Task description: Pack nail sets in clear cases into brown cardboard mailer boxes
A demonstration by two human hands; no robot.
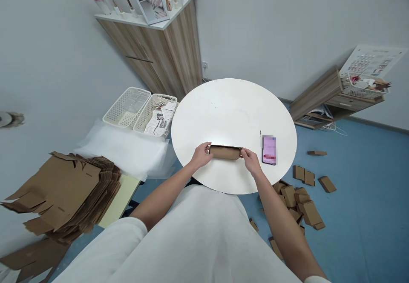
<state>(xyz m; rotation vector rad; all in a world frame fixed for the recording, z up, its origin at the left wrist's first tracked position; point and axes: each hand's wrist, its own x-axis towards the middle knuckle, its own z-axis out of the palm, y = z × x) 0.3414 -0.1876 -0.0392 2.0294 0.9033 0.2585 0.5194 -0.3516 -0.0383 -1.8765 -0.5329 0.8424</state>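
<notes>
A small brown cardboard box [225, 152] sits at the near part of the round white table [230, 104], between my two hands. My left hand [202, 154] grips its left end, thumb and fingers closed on the cardboard. At the opposite end, my right hand [251, 161] pinches the box's right side. A dark line runs along its far edge; whether anything lies inside cannot be made out. To the right of my right hand, a phone [269, 150] with a pinkish, blurred screen lies on the table.
Flat cardboard blanks [70, 185] are stacked at left, near white foam sheets [128, 147]. Behind those stand a basket with printed papers [159, 115] and another white basket [123, 106]. Folded boxes [300, 202] lie piled on the blue floor at right. A wooden cabinet [159, 49] stands behind.
</notes>
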